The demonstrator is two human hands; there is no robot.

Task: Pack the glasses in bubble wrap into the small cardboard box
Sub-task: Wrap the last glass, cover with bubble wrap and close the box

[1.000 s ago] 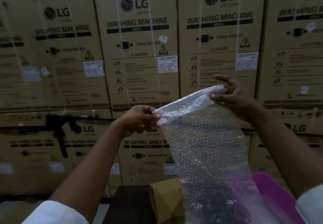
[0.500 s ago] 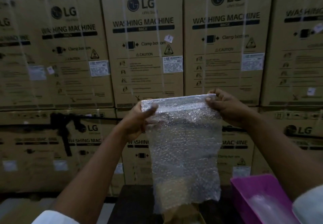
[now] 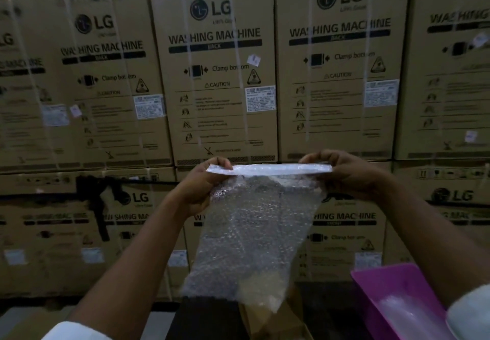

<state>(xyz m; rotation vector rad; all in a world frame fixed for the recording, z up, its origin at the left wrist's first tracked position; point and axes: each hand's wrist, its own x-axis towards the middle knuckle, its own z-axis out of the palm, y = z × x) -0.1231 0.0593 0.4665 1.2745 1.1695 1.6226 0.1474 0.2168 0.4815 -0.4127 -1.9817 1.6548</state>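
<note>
The left hand (image 3: 202,185) and the right hand (image 3: 350,173) hold a bubble wrap bag (image 3: 254,233) up in the air at chest height, one at each end of its top edge. The left fingers (image 3: 221,163) curl over the left corner of the white top strip (image 3: 267,169) and pinch it against the thumb; the right fingers (image 3: 315,158) pinch the right corner the same way. Between the two sets of fingers the strip runs nearly level and taut, and the rest of the bag hangs down below them, drifting a little to the left at its lower end. What is inside the bag cannot be made out through the bubbles. Below the hanging bag, a brown cardboard box (image 3: 278,321) sits partly hidden behind its lower corner, next to a dark tabletop (image 3: 206,318). Below the right fingers and further right is a purple plastic tray (image 3: 392,300) with something clear lying in it. Beyond the fingers stands a wall of stacked LG washing machine cartons (image 3: 220,74), bound with pale straps
</note>
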